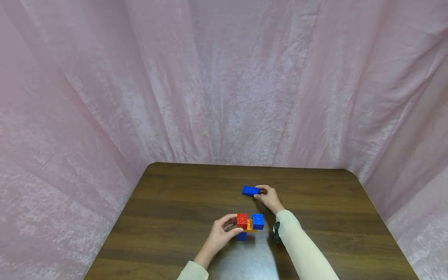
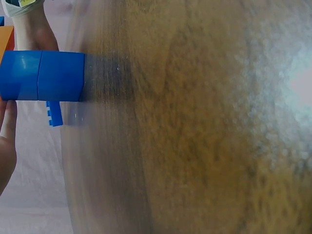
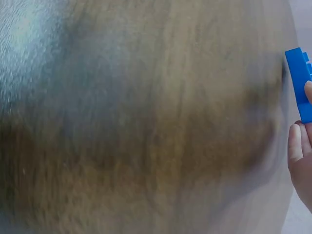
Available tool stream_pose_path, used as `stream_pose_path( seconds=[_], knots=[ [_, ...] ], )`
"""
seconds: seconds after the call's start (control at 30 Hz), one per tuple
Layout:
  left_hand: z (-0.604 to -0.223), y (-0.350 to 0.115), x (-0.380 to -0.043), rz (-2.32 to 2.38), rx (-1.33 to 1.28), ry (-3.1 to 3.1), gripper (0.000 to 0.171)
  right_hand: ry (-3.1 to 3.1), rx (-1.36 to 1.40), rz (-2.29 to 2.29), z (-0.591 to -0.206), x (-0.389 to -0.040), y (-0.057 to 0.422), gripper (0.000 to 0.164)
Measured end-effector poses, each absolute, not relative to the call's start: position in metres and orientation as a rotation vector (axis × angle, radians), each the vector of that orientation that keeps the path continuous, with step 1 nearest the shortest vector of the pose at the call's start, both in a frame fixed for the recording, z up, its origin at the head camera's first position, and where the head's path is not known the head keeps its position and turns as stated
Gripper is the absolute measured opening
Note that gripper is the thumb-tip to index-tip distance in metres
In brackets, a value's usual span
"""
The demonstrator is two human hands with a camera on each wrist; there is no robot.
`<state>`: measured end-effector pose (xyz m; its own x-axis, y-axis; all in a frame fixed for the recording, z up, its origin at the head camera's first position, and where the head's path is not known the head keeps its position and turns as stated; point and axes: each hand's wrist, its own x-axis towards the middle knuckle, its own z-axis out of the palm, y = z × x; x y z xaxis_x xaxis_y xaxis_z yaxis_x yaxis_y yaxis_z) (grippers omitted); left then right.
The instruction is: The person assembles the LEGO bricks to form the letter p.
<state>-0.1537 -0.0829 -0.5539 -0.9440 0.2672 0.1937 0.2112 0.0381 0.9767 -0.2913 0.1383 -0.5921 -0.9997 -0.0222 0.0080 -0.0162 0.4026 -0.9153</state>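
In the head view my left hand [image 1: 220, 234] holds a toy-brick build by its red brick [image 1: 242, 220], thumb in front and fingers behind. Under the red brick lies an orange brick [image 1: 250, 224], with a blue brick [image 1: 258, 221] on its right end. Two stacked blue bricks [image 2: 41, 75] form the column below, showing in the left wrist view. Farther back, my right hand [image 1: 269, 199] pinches the right end of a separate blue brick [image 1: 249, 190], studs up. That brick [image 3: 297, 83] also shows at the right edge of the right wrist view, thumb on its studded side.
The brown wooden table [image 1: 175, 202] has rounded far corners. Pink curtains [image 1: 227, 85] hang behind it and along both sides. A dark band [image 1: 277, 232] sits at the right wrist, beside the pale sleeve [image 1: 304, 249]. Light glares off the table's near middle.
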Motion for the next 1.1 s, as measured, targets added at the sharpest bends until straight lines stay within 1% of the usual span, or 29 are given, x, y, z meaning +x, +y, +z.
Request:
stream_pose_path(
  seconds=[0.6,0.83,1.1],
  knots=[
    [-0.550,-0.083,-0.151,2.069,0.487,2.244,0.035,2.481,-0.175,-1.868,-0.565,-0.287,0.152,0.038],
    [-0.551,-0.083,-0.152,2.065,0.499,2.251,0.036,2.396,-0.313,-1.874,-0.547,-0.274,0.152,0.042],
    [-0.552,-0.082,-0.152,2.085,0.525,2.240,0.036,2.352,-0.518,-1.876,-0.505,-0.247,0.149,0.037]
  ],
)
